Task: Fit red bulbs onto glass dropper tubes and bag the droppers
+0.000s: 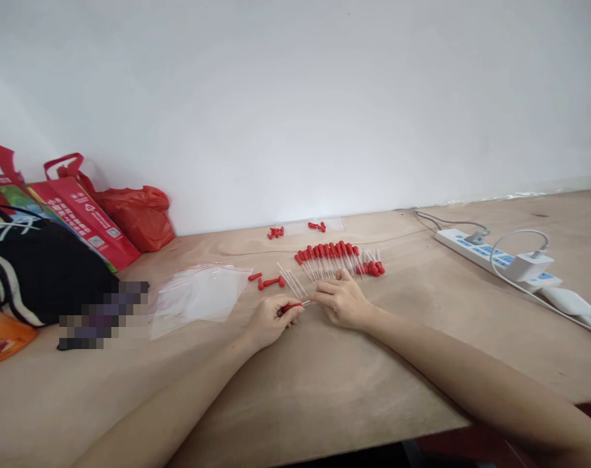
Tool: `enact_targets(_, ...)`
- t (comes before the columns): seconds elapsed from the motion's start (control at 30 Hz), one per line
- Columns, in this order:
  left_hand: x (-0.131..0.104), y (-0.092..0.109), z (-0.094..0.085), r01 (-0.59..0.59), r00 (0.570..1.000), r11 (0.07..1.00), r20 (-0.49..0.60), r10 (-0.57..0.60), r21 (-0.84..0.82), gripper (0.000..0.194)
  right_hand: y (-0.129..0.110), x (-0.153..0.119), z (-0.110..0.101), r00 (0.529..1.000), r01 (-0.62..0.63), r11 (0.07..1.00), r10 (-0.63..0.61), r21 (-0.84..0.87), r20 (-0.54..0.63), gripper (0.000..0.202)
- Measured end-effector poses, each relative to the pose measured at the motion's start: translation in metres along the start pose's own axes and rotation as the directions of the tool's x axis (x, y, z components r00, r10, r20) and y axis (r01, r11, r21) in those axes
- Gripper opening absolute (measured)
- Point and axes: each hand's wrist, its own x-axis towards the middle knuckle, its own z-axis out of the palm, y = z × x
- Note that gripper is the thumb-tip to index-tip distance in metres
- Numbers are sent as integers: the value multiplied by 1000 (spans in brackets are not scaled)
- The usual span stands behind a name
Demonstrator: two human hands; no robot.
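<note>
My left hand [270, 320] is closed round a red rubber dropper bulb [291, 307]. A thin clear tube [305, 303] runs from the bulb's end to the fingertips of my right hand [341, 302], which pinch it. How deep the tube sits in the bulb I cannot tell. Just beyond my right hand lies a row of droppers [330, 252] with red bulbs pointing away from me. Loose clear tubes [291, 281] rest between my hands and farther back. To their left are a few loose red bulbs [270, 282], and more red bulbs [373, 268] are piled at the row's right end.
Clear zip bags [202, 292] are stacked left of my hands. Red bulbs [275, 232] and a clear bag [295, 227] lie near the wall. A white power strip [485, 253] with cables stands right. Shopping bags [85, 214] and a black bag [56, 266] crowd the left.
</note>
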Motion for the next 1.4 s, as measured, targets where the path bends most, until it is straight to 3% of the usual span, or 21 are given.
enact_targets(0.1, 0, 0, -2, -90, 995, 985, -30, 95, 148, 21, -4, 1, 1, 997, -60, 996, 57, 71, 44, 19)
enact_targets(0.2, 0, 2, -3, -167, 985, 955, -9, 174, 245, 20, -7, 4, -1, 982, -139, 968, 106, 210, 159, 20)
enact_targets(0.3, 0, 3, -3, -214, 977, 943, 30, 213, 256, 19, -5, 5, -4, 956, -215, 893, 109, 396, 274, 25)
enact_targets(0.4, 1, 3, -4, -206, 977, 951, -2, 213, 230, 16, -1, 4, -9, 953, -278, 814, 166, 510, 255, 17)
enact_targets(0.53, 3, -1, -5, -163, 982, 967, -62, 178, 195, 13, 7, -2, -13, 963, -269, 827, 227, 493, 144, 11)
enact_targets(0.8, 0, -1, -5, -178, 975, 951, -87, 205, 252, 16, 3, -4, -5, 988, -152, 940, 138, 304, 67, 18)
enact_targets(1.0, -4, 0, -4, -256, 963, 934, -21, 269, 250, 15, -2, -3, -5, 962, -249, 908, 192, 336, 193, 22)
enact_targets(1.17, -2, -3, -6, -324, 942, 905, 10, 335, 274, 15, -1, 1, -5, 906, -403, 769, 257, 496, 337, 25)
enact_targets(1.4, 8, -12, -20, -381, 894, 839, -76, 441, 388, 18, 2, 9, -14, 850, -497, 646, 229, 578, 475, 20)
